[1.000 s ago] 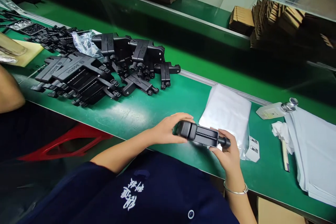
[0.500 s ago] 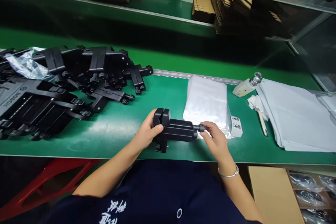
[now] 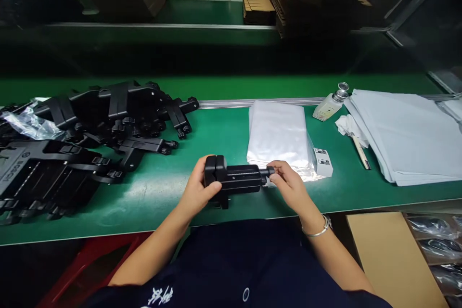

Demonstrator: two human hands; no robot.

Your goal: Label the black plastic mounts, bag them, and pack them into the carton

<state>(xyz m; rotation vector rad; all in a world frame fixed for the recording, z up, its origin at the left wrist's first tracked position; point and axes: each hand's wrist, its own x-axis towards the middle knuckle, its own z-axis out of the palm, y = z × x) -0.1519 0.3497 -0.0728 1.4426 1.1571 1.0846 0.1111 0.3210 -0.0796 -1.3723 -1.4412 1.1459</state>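
Observation:
My left hand (image 3: 198, 190) wraps round the thick, rounded end of a black plastic clamp bracket (image 3: 240, 180), the thumb lying across it. At its other end, the fingers of my right hand (image 3: 290, 186) pinch a small ribbed knob (image 3: 270, 170) on a short shaft. The bracket is held level above the front of the bench, and a short part juts from its underside. Just beyond the right hand lies a stack of clear plastic bags (image 3: 277, 130), with a sheet of white labels (image 3: 323, 162) at its right edge.
Black brackets (image 3: 119, 101) and strapped black parts (image 3: 46, 168) are piled on the green bench (image 3: 151, 197) at left. A bottle (image 3: 330, 106), a white-handled tool (image 3: 360, 151) and white sheets (image 3: 415, 139) lie at right. Below stands an open carton (image 3: 393, 250). Folded cardboard (image 3: 258, 7) sits on the shelf.
The camera view has shifted and tilted. The bracket has rolled slightly between the hands, showing less of the part beneath it. Both hands keep their hold on the bracket and knob.

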